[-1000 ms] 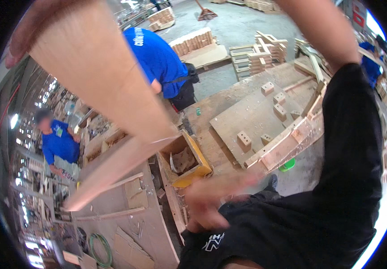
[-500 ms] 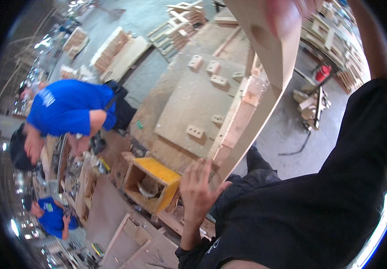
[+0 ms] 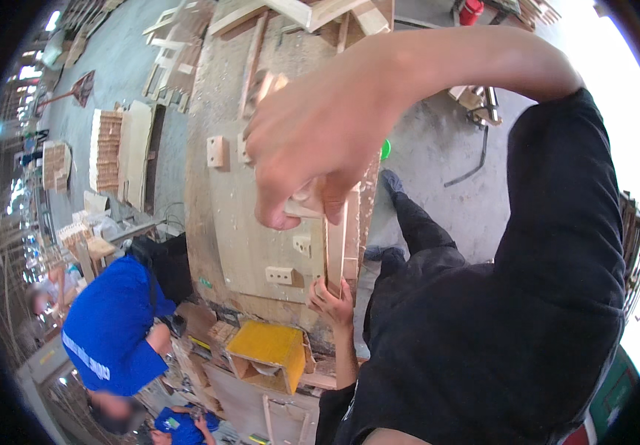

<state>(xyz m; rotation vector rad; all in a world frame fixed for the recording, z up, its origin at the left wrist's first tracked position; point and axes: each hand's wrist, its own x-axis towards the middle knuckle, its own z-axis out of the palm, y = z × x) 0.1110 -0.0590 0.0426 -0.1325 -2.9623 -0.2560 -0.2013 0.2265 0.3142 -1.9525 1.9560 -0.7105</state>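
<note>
A long, narrow wooden board (image 3: 337, 248) stands on edge along the right side of a pale panel (image 3: 249, 230) on the workbench. My left hand (image 3: 329, 302) is closed round the board's near end. Farther along, my right hand (image 3: 312, 141) bends down over the board, its thumb against it and its fingers curled on the panel side. A pale piece of wood shows beneath that palm, partly hidden. Small drilled wooden blocks sit on the panel: one (image 3: 280, 276) near my left hand, one (image 3: 302, 245) beside the board, and one (image 3: 217, 152) at the left.
A yellow-topped wooden box (image 3: 264, 345) stands at the bench's near end. Loose wooden strips (image 3: 290, 11) lie at the far end. A person in a blue shirt (image 3: 116, 326) bends at the left. Stacked wood (image 3: 106, 148) stands on the floor beyond.
The wide board that was raised and tilted is now down along the panel's right edge. My right hand has come down and nearer; my left stays at the near end. The view has turned.
</note>
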